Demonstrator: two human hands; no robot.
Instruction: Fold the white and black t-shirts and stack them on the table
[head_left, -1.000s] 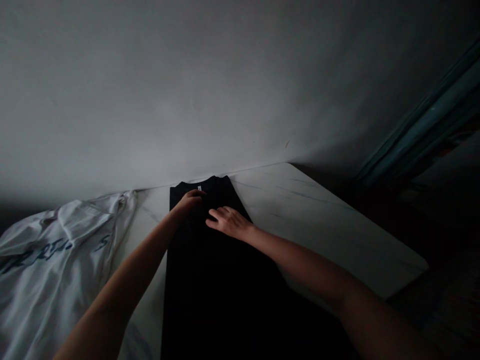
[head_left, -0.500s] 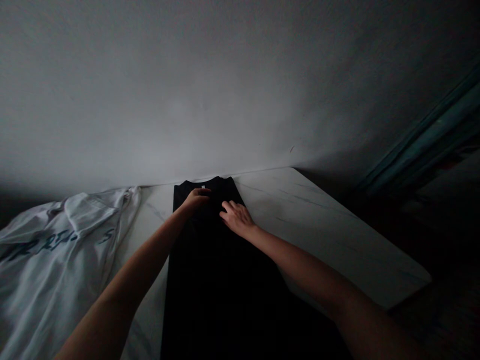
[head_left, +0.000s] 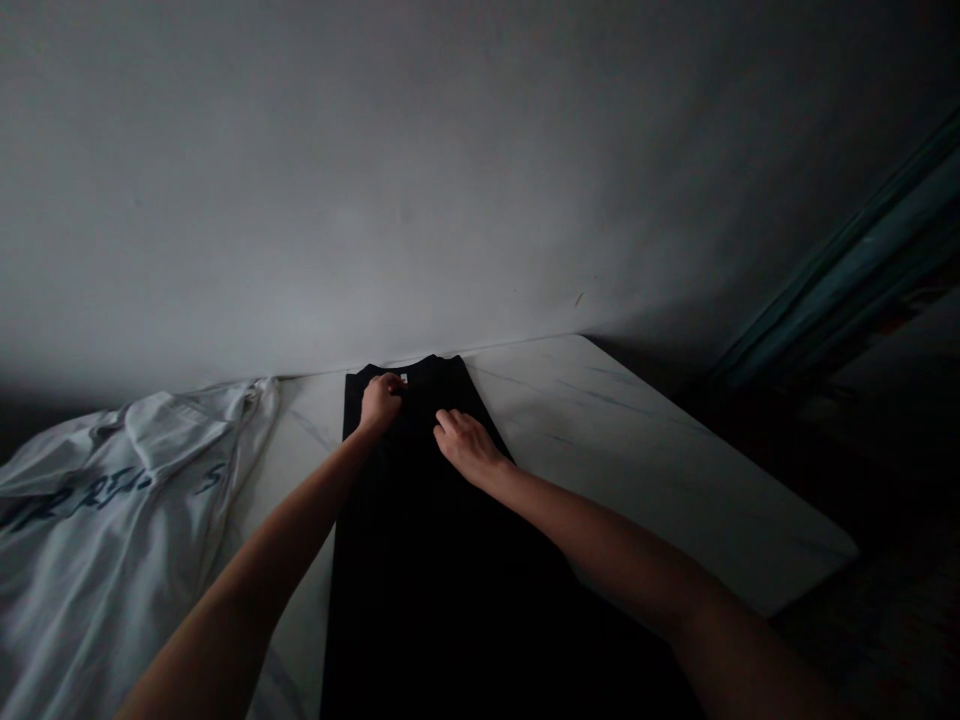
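A black shirt (head_left: 450,570) lies lengthwise on the marbled white table (head_left: 600,400), its collar toward the wall and a small pale label (head_left: 404,378) at the neck. My left hand (head_left: 382,400) is at the collar just left of the label, fingers curled together on the dark cloth. Lower and to the right, my right hand (head_left: 465,440) rests over the shirt's upper part with its fingers bent and drawn together. The cloth is so dark that any fold between the fingertips is hard to make out.
A rumpled white shirt (head_left: 150,520) with dark lettering lies on the left side. Behind the table rises a grey wall (head_left: 405,180). The table's right edge slants toward a dark area, with a teal object (head_left: 847,270) beyond.
My left hand has drawn its fingers in and moved slightly left, uncovering more of the label. My right hand has shifted slightly left and down, its fingers closer together.
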